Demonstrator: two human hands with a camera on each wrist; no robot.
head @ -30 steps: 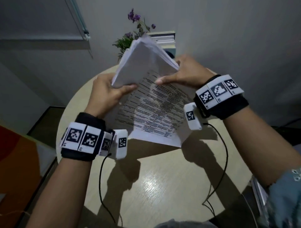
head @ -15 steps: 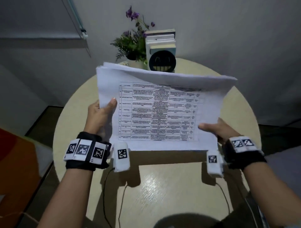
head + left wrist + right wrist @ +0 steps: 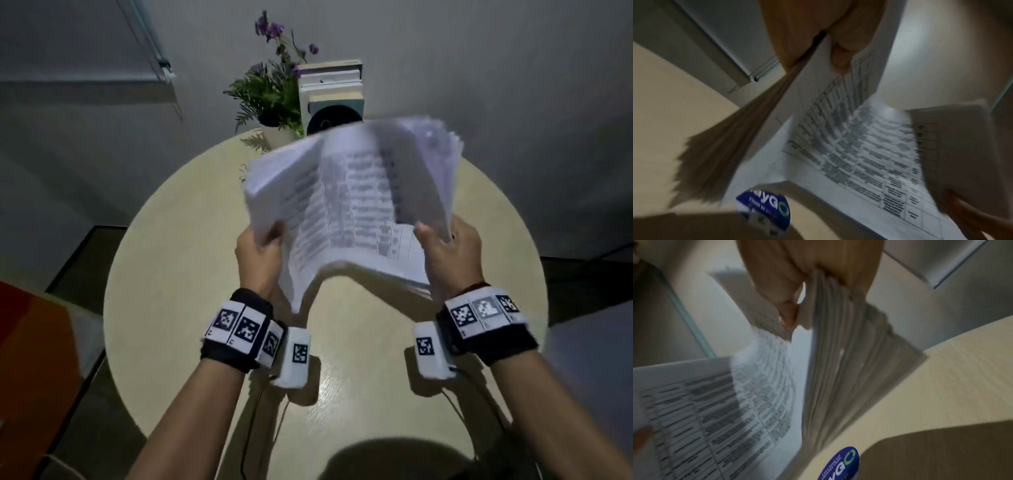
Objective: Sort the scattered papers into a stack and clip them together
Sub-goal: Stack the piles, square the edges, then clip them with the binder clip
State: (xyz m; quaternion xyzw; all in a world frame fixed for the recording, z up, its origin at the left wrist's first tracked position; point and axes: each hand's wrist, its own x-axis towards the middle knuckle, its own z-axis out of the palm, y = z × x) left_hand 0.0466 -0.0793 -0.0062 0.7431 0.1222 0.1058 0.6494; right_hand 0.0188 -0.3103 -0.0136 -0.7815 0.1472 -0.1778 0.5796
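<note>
White papers (image 3: 356,205) are being held up at the frame's centre, above the round table (image 3: 164,274), bowed into a trough. Opposite side edges are being pinched by the left hand (image 3: 260,257) and right hand (image 3: 452,255), thumbs on top.

Right hand (image 3: 807,277) pinching blurred paper stack (image 3: 849,369) above table (image 3: 962,386).

head: high, looking down | wrists: close, along hands | shared: papers (image 3: 356,212)
</note>
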